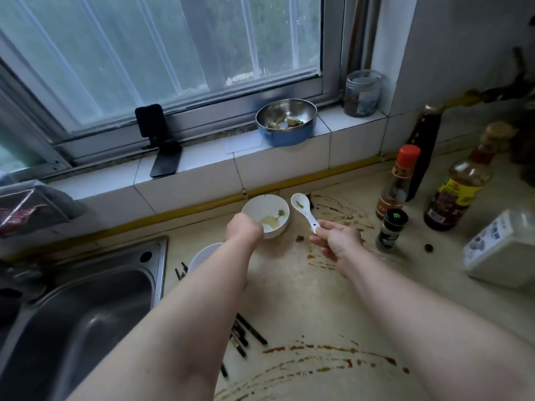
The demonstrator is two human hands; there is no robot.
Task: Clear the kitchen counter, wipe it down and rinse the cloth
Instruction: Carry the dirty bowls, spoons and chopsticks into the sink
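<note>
Bowl (273,208), one, left hand (243,228) gripping, spoon (302,208), one, right hand (338,241) pinching

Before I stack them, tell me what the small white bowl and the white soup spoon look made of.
Small white bowl: probably glazed ceramic; thick rim, glossy surface. White soup spoon: glazed ceramic or melamine, I cannot tell which; smooth sheen, thick handle with a hole.

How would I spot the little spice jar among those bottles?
Look right of the sink, along the stained counter to the bottles. The spice jar stands nearest the right hand; it is shortest, with a black lid marked green.
</note>
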